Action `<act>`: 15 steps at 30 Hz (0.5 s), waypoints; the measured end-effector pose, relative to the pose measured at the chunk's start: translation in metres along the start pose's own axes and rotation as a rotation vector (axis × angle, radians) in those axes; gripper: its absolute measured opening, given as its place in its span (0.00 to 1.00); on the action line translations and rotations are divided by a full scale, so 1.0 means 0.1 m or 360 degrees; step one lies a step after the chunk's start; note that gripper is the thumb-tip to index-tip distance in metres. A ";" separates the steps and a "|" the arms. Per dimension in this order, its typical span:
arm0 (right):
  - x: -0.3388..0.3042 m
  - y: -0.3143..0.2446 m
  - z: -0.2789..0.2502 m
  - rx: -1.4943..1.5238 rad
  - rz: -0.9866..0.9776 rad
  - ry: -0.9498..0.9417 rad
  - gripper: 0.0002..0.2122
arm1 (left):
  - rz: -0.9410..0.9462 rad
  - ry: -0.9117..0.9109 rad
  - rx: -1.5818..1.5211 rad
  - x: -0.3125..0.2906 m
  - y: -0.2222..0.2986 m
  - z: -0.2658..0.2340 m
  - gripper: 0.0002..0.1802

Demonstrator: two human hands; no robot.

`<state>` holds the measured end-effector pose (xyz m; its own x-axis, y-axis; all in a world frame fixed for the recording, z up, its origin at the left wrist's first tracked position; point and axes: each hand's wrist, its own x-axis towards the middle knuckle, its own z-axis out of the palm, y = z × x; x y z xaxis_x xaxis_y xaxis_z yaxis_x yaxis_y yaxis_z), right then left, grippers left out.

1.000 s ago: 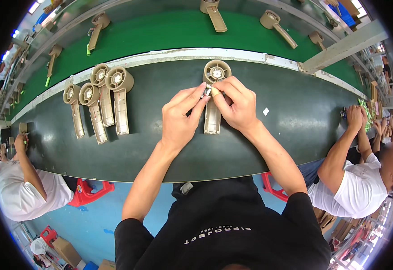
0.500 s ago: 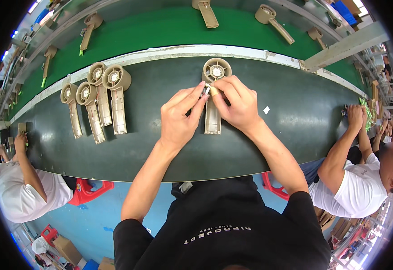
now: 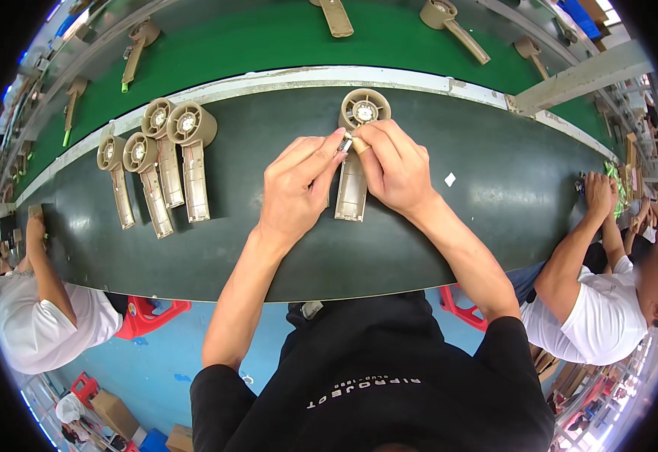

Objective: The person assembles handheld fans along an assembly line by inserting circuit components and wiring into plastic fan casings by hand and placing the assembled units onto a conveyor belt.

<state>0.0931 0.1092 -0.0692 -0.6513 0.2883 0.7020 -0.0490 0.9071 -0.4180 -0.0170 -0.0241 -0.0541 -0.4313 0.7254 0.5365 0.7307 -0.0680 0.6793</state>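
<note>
A beige handheld fan housing point(image 3: 351, 192) lies in front of me, its round grille head away from me and its open handle toward me. Just over the joint of head and handle, my left hand point(image 3: 295, 184) pinches a small dark and silver part, apparently a circuit board point(image 3: 345, 144). My right hand point(image 3: 398, 166) meets it from the other side, thumb and fingers closed at the part's edge. A yellowish cover sits on one right fingertip. Wires or finer details between the fingertips are too small to make out.
Several similar fan housings point(image 3: 195, 181) lie grouped at left on the dark table point(image 3: 269, 264). A white scrap point(image 3: 449, 179) rests right of my hands. Beyond a pale rail point(image 3: 299, 77), a green belt point(image 3: 254, 45) carries more housings. Co-workers sit on both sides.
The housings on the green belt have shifted left. Both my hands stay close together at the small part, with only slight finger movement; the view has shifted slightly.
</note>
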 end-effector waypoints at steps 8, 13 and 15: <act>0.00 0.00 0.02 0.0036 0.0023 0.0022 0.07 | 0.0044 -0.0069 0.0007 0.03 -0.05 -0.03 0.18; -0.02 0.01 0.00 0.0078 0.0034 0.0024 0.07 | 0.0114 -0.0115 -0.0019 0.05 -0.05 -0.04 0.18; -0.01 0.00 0.00 0.0103 0.0046 0.0032 0.06 | 0.0111 -0.0107 -0.0017 0.04 -0.05 -0.05 0.19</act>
<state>0.0935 0.1084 -0.0702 -0.6376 0.3207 0.7004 -0.0796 0.8769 -0.4740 -0.0251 -0.0243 -0.0528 -0.3429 0.7628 0.5483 0.7519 -0.1270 0.6470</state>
